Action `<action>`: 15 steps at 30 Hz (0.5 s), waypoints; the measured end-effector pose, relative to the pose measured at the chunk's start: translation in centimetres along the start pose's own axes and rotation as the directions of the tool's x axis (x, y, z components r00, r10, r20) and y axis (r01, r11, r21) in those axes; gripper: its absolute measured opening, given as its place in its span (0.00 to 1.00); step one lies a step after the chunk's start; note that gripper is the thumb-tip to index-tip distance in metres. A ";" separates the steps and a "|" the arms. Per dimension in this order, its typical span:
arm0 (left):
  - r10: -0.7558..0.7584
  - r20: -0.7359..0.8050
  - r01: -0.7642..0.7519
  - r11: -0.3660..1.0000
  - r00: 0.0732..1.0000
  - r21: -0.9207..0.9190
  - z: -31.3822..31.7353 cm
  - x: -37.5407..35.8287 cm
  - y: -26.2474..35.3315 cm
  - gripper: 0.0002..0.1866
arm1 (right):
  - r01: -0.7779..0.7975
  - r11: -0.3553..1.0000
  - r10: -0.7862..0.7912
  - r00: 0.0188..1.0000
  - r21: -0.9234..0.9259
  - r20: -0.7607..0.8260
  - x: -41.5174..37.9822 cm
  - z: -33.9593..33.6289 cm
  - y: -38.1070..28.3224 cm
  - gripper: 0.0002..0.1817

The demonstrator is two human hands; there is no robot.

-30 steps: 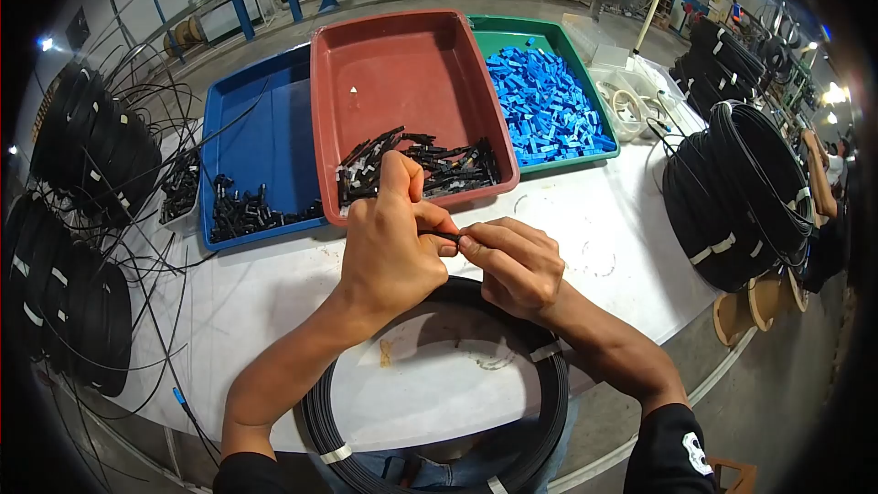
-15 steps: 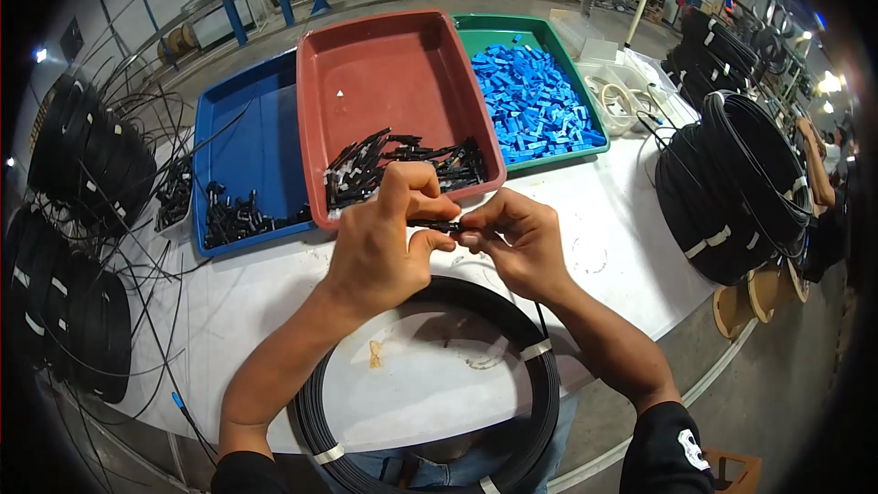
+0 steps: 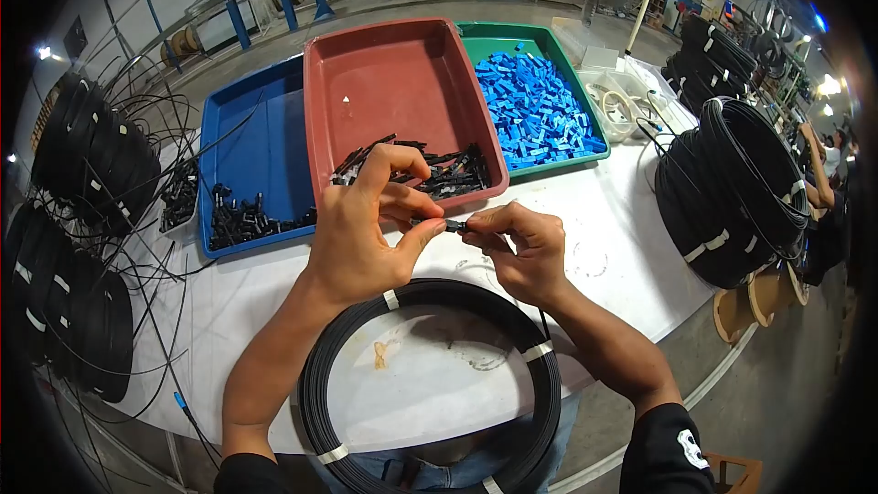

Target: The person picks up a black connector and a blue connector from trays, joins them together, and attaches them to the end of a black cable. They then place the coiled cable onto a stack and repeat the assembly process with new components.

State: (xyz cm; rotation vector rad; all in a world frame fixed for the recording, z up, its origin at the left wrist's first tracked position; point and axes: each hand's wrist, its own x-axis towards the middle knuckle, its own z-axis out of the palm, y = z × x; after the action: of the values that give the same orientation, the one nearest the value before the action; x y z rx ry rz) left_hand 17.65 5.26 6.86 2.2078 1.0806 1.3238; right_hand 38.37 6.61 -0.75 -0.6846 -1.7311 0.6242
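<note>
Just in front of the red tray (image 3: 393,64), my left hand (image 3: 366,238) pinches a small black connector piece (image 3: 453,226) between thumb and fingers. My right hand (image 3: 521,252) closes on the other end of that same piece, its fingertips nearly touching the left ones. Much of the piece is hidden by the fingers. Below both hands a coil of black cable (image 3: 315,375), bound with white bands, lies at the table's front edge. A cable runs from near my right hand down to the coil.
Black parts lie in the red tray and the blue tray (image 3: 251,128). The green tray (image 3: 599,133) holds blue clips. Cable coils stand left (image 3: 91,155) and right (image 3: 722,192). A clear box (image 3: 617,101) sits behind. A co-worker's arm (image 3: 817,165) shows far right.
My left hand has shifted slightly left and its fingers have spread, so more of the black piece shows. My right hand has stayed nearly in place. The view has tilted slightly.
</note>
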 end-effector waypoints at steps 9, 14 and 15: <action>0.080 0.137 -0.083 0.996 0.987 0.016 -0.7 0.1 -0.1 0.25 | 0.092 0.990 -0.095 0.995 -0.104 -0.021 0.3 0.3 -1.0 0.10; 0.038 0.124 -0.048 0.995 0.992 0.086 -0.1 -0.3 0.1 0.24 | 0.096 0.991 -0.100 0.995 -0.095 -0.031 0.4 0.3 -1.3 0.10; 0.038 0.126 -0.049 0.995 0.991 0.086 -0.1 -0.3 0.2 0.24 | 0.108 0.989 -0.112 0.993 -0.101 -0.038 0.4 0.3 -1.2 0.10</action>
State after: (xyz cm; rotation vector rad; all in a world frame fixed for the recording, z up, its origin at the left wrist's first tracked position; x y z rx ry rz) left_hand 17.57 4.86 6.83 2.3562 1.0702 1.1592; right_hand 37.85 6.00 0.31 -0.6616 -1.7547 0.4470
